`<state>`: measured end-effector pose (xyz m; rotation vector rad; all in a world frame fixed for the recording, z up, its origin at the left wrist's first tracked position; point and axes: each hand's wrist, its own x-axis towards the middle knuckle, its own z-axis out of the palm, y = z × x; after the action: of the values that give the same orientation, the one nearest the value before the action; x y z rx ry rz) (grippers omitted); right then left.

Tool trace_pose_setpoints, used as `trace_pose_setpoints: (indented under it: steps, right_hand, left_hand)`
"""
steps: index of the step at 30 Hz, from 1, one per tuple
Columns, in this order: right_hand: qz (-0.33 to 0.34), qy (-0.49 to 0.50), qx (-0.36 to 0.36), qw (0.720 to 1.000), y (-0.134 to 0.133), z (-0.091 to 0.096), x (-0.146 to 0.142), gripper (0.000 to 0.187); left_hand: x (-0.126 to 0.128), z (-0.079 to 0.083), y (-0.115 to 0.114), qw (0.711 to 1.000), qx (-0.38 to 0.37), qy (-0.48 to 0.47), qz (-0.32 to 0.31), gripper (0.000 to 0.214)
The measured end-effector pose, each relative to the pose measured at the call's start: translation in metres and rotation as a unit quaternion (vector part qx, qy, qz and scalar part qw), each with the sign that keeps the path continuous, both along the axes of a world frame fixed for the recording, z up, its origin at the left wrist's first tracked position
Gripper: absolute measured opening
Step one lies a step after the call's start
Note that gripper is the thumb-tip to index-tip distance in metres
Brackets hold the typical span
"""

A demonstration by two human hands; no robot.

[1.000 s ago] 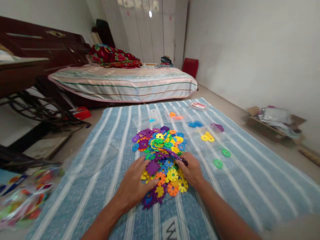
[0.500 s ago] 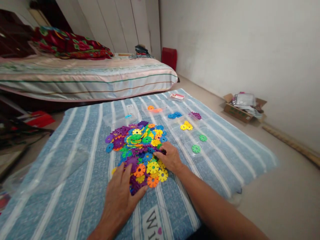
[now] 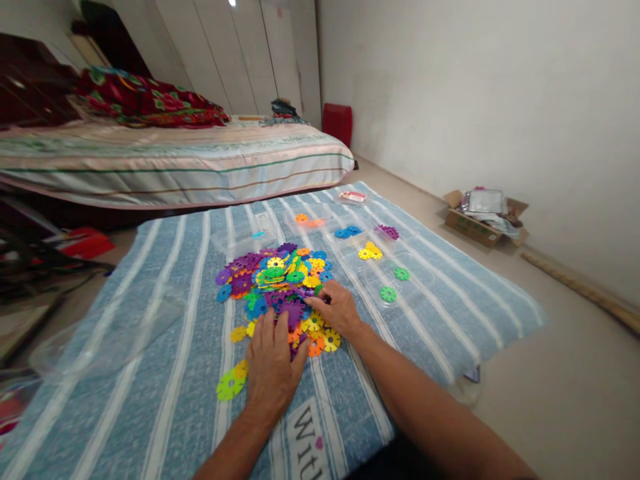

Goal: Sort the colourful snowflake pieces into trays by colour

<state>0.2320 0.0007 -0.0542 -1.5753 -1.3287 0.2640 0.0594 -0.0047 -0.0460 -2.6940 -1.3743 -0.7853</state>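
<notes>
A heap of plastic snowflake discs [image 3: 274, 272] in purple, yellow, green, blue and orange lies on the striped cloth [image 3: 165, 373]. My left hand [image 3: 273, 360] rests palm down over the heap's near side, fingers spread, touching purple and yellow pieces. At the right edge of the heap my right hand [image 3: 337, 310] is curled, thumb and fingers closed around a few discs; a green and a purple one show at the fingertips. How many it holds is hidden. A lime disc [image 3: 230, 386] lies left of my left wrist.
Clear plastic trays hold sorted discs: orange [image 3: 302, 218], blue [image 3: 348, 231], purple [image 3: 388, 232], yellow [image 3: 370, 251] and green [image 3: 389, 294]. A clear lid-like sheet [image 3: 115, 327] lies at left. Beyond are a bed [image 3: 200, 157] and a cardboard box [image 3: 473, 223] on the floor.
My left hand has moved right and forward, pushing near pieces inward; the lime disc and yellow pieces now show beside it. My right hand remains at the heap's right edge.
</notes>
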Motion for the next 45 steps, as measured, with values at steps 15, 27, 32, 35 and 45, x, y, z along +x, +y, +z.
trace_pose_setpoints:
  steps: [15,27,32,35,45]
  right_hand:
    - [-0.031,0.038,0.005,0.999,0.001,0.001,0.0,0.037]
    - [-0.056,0.072,-0.02,0.996,0.001,0.004,0.0,0.04]
    - [-0.05,0.088,-0.021,0.995,-0.002,0.004,-0.002,0.039]
    - [-0.038,0.101,-0.033,0.994,-0.004,0.002,-0.003,0.039]
    - [-0.007,0.15,-0.074,0.986,-0.01,0.0,-0.007,0.042]
  left_hand:
    - [0.01,-0.006,-0.015,0.995,0.04,-0.026,-0.088,0.054]
    - [0.005,-0.003,-0.032,0.993,0.048,0.015,-0.108,0.059]
    - [0.0,0.001,-0.034,0.992,0.045,0.042,-0.108,0.056]
    - [-0.003,0.006,-0.033,0.992,0.028,0.05,-0.114,0.053]
    - [-0.025,0.034,0.005,0.993,0.052,-0.036,-0.096,0.035]
